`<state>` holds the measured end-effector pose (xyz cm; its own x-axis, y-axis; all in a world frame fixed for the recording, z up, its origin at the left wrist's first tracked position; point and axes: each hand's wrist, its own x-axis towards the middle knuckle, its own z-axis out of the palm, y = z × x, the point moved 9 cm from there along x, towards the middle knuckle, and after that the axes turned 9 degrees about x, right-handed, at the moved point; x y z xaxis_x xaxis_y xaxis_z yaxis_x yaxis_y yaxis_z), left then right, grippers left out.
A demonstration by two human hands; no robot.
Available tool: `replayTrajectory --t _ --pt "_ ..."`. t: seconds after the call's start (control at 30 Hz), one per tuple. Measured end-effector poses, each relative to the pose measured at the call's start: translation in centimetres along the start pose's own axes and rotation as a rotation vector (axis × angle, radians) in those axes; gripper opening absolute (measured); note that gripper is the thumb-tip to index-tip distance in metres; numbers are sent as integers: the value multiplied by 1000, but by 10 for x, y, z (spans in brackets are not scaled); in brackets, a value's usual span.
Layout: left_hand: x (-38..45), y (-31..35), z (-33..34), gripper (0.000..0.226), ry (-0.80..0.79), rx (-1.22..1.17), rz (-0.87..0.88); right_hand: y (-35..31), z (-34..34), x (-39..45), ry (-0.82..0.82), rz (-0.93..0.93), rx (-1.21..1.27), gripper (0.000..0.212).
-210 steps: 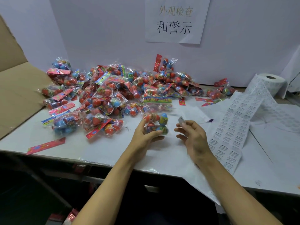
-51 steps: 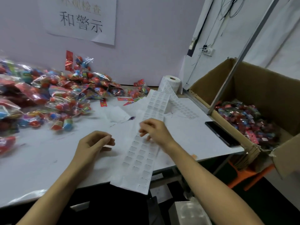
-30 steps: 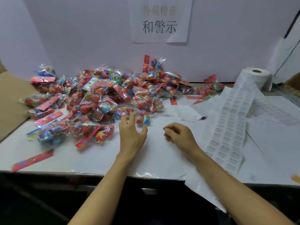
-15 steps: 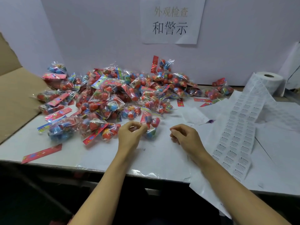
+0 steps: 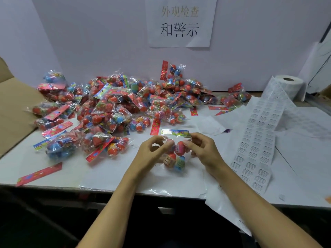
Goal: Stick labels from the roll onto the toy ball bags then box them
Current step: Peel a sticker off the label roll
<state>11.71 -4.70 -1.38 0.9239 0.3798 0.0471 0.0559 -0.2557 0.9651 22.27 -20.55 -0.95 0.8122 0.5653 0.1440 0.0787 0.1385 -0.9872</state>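
item one: a single toy ball bag (image 5: 174, 154), clear film with red and blue balls and a coloured header card, held just above the white table (image 5: 53, 169) near its front edge, midway along. i see bare tabletop in front of it and to its left, up to the edge.

hands: my left hand (image 5: 150, 156) has its fingers curled, pinching the bag's left side; my right hand (image 5: 203, 151) has its fingers curled on the right side, fingertips touching a red ball. the two hands are close together with the bag between them. i cannot tell whether a label is in the right fingers.

item two: one heap of bags (image 5: 114, 108), too many to count, covering the back left of the table, just beyond the held bag.

item three: one label roll (image 5: 289, 86) at the back right corner, its strip of labels (image 5: 258, 140) running forward to the right of my right hand, near but apart.

item four: one cardboard flap (image 5: 12, 113) at the left edge.

item five: one paper sign (image 5: 180, 22) on the wall.
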Motion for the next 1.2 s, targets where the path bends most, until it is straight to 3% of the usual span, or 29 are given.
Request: replayTrajectory --t 0.3,0.47,0.63,0.9,1.07,1.2 --pt "3 -2 7 33 -4 -233 -31 -4 2 0 -24 1 41 16" --pt "8 -2 13 62 -40 -304 -25 -1 17 -2 -104 51 -60 31" --pt "6 -1 13 65 9 -271 43 1 14 -1 -97 63 -15 15" --pt "0 -2 14 69 9 -295 -12 6 4 1 -7 97 81 16" --pt "-3 2 18 30 -12 -196 19 6 -1 1 33 95 181 17" --pt "-4 2 19 17 -34 -210 26 3 3 -1 12 85 124 37"
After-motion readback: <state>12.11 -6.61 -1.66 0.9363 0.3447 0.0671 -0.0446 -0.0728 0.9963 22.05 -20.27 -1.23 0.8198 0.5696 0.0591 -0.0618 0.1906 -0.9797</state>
